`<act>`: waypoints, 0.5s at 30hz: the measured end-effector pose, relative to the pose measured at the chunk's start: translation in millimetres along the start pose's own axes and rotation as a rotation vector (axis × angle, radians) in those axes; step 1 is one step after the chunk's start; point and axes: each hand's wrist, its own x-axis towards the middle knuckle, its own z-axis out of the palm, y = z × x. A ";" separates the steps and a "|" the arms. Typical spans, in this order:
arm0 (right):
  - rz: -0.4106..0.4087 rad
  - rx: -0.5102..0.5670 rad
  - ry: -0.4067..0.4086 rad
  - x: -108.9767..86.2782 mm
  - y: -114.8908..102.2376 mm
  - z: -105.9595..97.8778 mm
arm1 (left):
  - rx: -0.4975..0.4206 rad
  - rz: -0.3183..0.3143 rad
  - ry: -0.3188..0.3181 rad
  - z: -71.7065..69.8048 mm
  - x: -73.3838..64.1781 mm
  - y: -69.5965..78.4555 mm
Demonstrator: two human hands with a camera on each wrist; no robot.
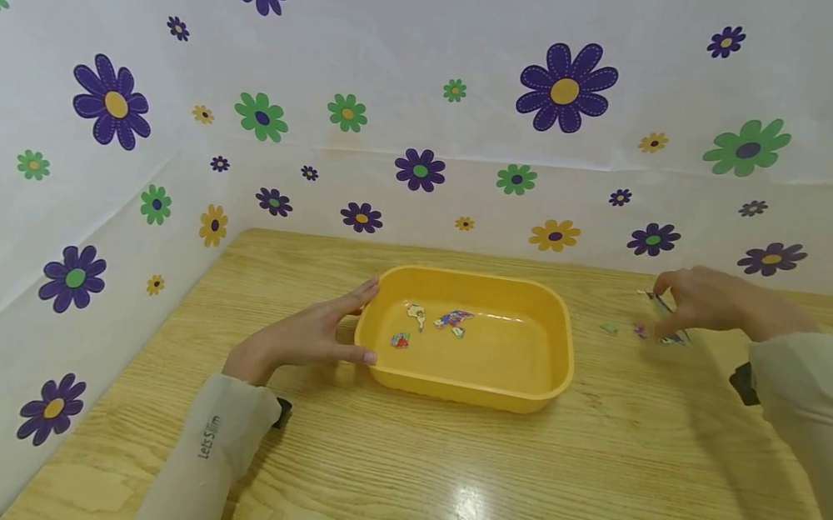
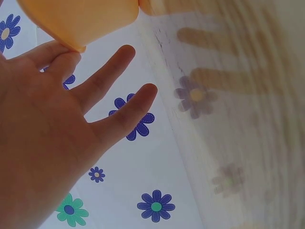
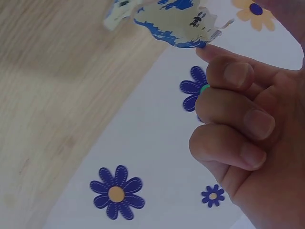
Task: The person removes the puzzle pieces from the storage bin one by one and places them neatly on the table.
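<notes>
Far right on the pale wooden tabletop (image 1: 381, 466): a thin, irregular blue-and-cream cutout (image 3: 176, 24) at the right hand (image 1: 706, 303), its long axis slanting from far left to near right in the head view.
Right fingers: index tip touches the cutout's edge, thumb stands apart from it, the other three curl inward; whether the thumb bears on the cutout, I cannot tell.
Just left of the thumb: a pink-and-purple scrap (image 1: 639, 330), then a pale green scrap (image 1: 609, 329).
Tray bearing: the yellow, round-cornered plastic tray (image 1: 498, 356) lies left of these scraps, long axis left to right, right end nearest the right hand.
Left hand (image 1: 319, 330): fingers straight, spread, touching the tray's left end.
Tray contents: several small printed pieces (image 1: 453, 320), mostly in its left half.
</notes>
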 end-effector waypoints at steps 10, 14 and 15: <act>0.014 0.006 -0.052 -9.9 15.3 6.0 | -0.010 -0.024 -0.001 0.1 0.2 -1.5; 0.011 -0.011 -0.056 -10.9 19.8 8.9 | -0.003 -0.031 -0.001 -0.2 0.6 -2.5; 0.011 -0.015 -0.056 -11.2 21.1 9.8 | 0.000 -0.030 -0.002 -0.3 0.7 -2.6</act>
